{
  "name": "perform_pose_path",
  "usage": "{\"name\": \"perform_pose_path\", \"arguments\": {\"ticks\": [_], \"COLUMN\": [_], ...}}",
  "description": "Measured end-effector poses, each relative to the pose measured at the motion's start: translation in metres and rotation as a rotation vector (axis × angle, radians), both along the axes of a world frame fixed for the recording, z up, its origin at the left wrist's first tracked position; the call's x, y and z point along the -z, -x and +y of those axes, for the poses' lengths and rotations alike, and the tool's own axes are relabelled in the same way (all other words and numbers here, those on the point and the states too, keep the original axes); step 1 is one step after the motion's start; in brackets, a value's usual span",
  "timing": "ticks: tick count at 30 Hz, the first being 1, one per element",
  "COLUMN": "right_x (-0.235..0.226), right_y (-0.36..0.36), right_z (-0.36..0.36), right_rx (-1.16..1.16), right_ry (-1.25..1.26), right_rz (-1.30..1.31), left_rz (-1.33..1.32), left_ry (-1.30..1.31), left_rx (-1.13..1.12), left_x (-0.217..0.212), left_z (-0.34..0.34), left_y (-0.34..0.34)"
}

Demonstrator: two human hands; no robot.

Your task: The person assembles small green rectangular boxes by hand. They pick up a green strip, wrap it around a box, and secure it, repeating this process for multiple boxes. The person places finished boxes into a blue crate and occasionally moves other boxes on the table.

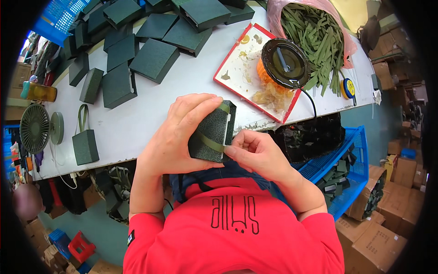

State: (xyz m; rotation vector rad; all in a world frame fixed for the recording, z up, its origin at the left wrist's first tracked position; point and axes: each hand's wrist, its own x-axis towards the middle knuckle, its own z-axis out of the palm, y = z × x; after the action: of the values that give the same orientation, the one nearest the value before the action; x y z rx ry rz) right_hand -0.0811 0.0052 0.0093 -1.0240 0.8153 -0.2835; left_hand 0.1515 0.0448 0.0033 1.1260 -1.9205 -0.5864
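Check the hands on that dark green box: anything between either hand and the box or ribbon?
Nothing visible. The left hand already grips the dark green box directly, and the right hand pinches the green ribbon against the box's lower corner. Both are held above the table edge, apart from other items.

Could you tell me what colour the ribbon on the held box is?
Olive green ribbon, clearest in the head view.

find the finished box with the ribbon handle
In the head view the box with the ribbon handle stands at the table's near edge on the person's left, just right of the small fan.
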Motion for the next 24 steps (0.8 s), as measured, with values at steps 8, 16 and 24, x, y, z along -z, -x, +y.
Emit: {"name": "perform_pose_path", "arguments": {"ticks": [8,16,24], "right_x": [0.008,0.018,0.004], "right_y": [0.000,0.002,0.019], "right_z": [-0.001,0.004,0.005], "right_rx": [-0.067,-0.139,0.157], "right_ry": [0.073,0.331,0.549], "right_rz": [0.058,0.164,0.105], "left_rz": [-0.037,-0.218,-0.135], "left_ry": [0.027,0.057,0.037], "left_rx": [0.027,0.005,-0.084], "left_x": [-0.006,-0.008,0.002], "left_z": [0.002,0.008,0.013], "left_y": [0.002,0.009,-0.003]}}
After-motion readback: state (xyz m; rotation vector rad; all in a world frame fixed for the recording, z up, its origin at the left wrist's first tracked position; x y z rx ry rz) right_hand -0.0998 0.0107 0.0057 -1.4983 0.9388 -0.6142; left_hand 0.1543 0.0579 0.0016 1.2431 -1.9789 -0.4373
